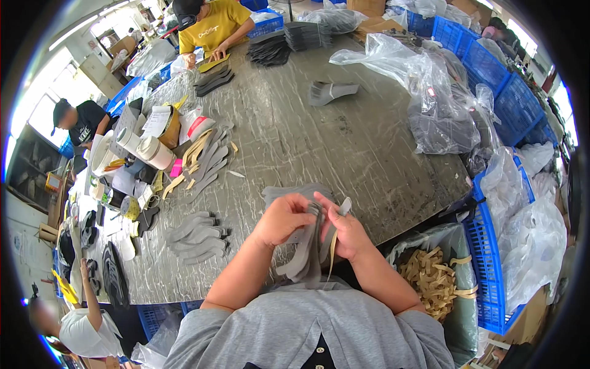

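Note:
Close in front of my body, my left hand [281,221] is closed around a bundle of curved grey fabric pieces [301,258], which hang down toward my shirt. My right hand [349,235] is pressed against the bundle's right side, thumb and fingers closed. From its palm a narrow tan strip [332,253] dangles, and a pale grey tip [345,205] sticks up between the fingers. Just beyond both hands lies a stack of grey pieces [289,192], partly covered by them. Left of my left forearm, a loose pile of similar grey pieces [198,238] rests on the table.
A lined bin of tan strips [428,283] stands at my right, beside a blue crate [485,277]. Plastic bags [442,123] cover the table's right edge. Tubs [155,152] and grey and tan pieces [206,157] occupy the left. A person in yellow [215,27] works across the table.

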Demonstrator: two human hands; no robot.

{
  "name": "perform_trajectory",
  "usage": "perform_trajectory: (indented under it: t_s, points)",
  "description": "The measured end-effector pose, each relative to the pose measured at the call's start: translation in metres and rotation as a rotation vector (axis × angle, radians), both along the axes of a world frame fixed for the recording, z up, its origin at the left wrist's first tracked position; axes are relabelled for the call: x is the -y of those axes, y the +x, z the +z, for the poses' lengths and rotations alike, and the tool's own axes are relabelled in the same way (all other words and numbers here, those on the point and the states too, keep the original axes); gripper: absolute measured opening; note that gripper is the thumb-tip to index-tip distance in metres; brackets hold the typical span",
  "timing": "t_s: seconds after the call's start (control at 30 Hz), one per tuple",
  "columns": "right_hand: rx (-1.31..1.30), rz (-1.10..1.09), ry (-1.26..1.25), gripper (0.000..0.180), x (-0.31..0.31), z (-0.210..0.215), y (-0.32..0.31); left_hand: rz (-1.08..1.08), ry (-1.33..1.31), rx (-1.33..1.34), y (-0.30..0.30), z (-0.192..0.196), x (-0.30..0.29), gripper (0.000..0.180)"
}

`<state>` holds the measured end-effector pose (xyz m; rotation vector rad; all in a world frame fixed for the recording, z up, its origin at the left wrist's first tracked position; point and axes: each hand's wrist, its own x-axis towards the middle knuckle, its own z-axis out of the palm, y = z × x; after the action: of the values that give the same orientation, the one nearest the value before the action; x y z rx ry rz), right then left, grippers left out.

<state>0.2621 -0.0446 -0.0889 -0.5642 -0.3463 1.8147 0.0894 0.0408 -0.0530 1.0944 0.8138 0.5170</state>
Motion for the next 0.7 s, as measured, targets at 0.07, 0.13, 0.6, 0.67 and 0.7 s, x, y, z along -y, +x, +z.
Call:
perform_trajectory:
  t_s: [0.07, 0.13, 0.6, 0.67, 0.7]
  points:
    - [0.025, 0.025, -0.049, 0.049, -0.001, 0.004, 0.003, 0.103, -0.020, 0.104, -0.009, 0.006, -0.006, 0.019]
    - [0.061, 0.084, -0.092, 0.046, -0.001, 0.008, 0.006, 0.186, -0.052, 0.201, -0.009, 0.016, -0.008, 0.020]
    - [0.098, 0.224, 0.062, 0.077, 0.004, 0.014, 0.015, 0.044, -0.055, 0.365, -0.008, 0.015, -0.014, 0.020]
    - [0.018, 0.116, 0.156, 0.074, -0.002, 0.019, 0.021, 0.007, -0.090, 0.429, -0.031, 0.026, -0.024, 0.023]
    - [-0.022, 0.065, 0.202, 0.073, -0.006, 0.026, 0.021, 0.027, -0.046, 0.441, -0.036, 0.029, -0.025, 0.024]
